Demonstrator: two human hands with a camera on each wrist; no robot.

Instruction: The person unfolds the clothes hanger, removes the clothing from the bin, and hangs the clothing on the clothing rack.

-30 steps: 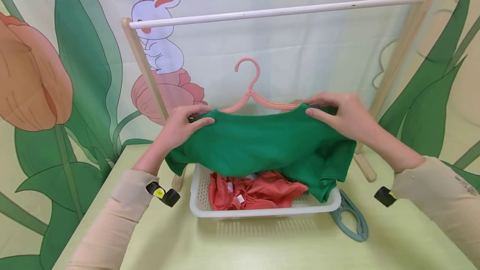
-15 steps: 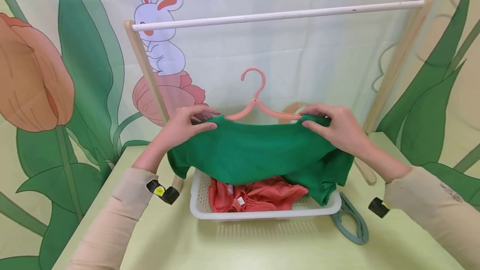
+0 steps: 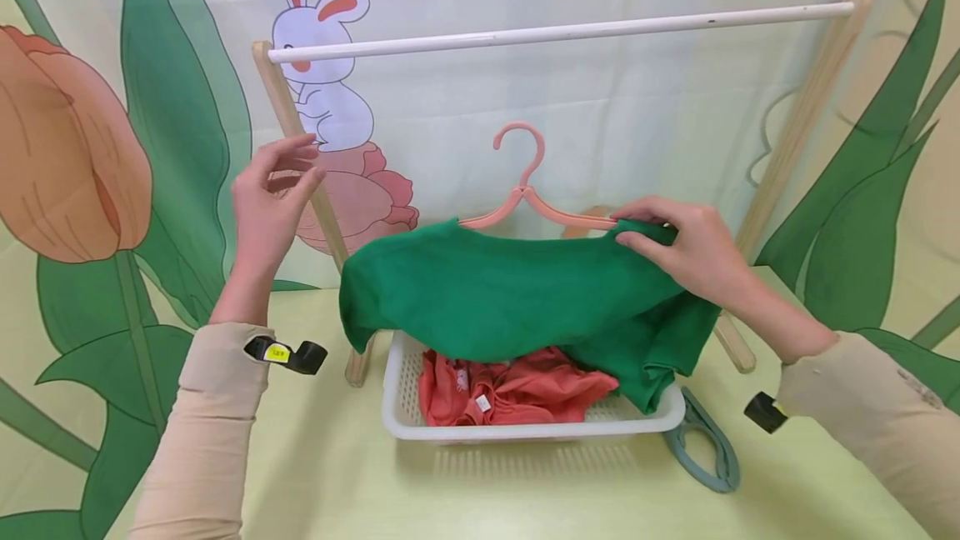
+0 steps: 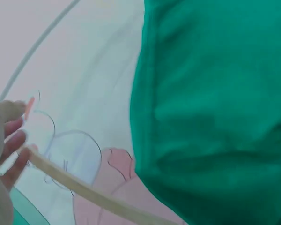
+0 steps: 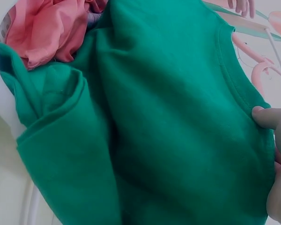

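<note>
While the right hand (image 3: 686, 240) pinches the green short-sleeved shirt (image 3: 495, 290) at its right shoulder, thumb on the near side, the left hand (image 3: 258, 207) is held up clear of the cloth, its fingers loosely bent and apart from the thumb, near the left post (image 3: 283, 98) of the rack. The shirt is plain, matt and solid green, with a broad neckline edged by a stitched band. Both arms of a pink hanger (image 3: 523, 192) run into that neckline, and its hook curls up and leftward, below the rack's white rod (image 3: 562, 34). The left shoulder slopes smoothly into a drooping sleeve; the right side bunches in deep folds, some of it lying in the right end of a white basket (image 3: 525, 432). Crumpled coral-red clothing (image 3: 517, 394) with a small white tag fills the basket's near part. A folded grey-blue hanger (image 3: 723, 457) lies on the pale green surface (image 3: 337, 473), just beside the basket's near right corner.
</note>
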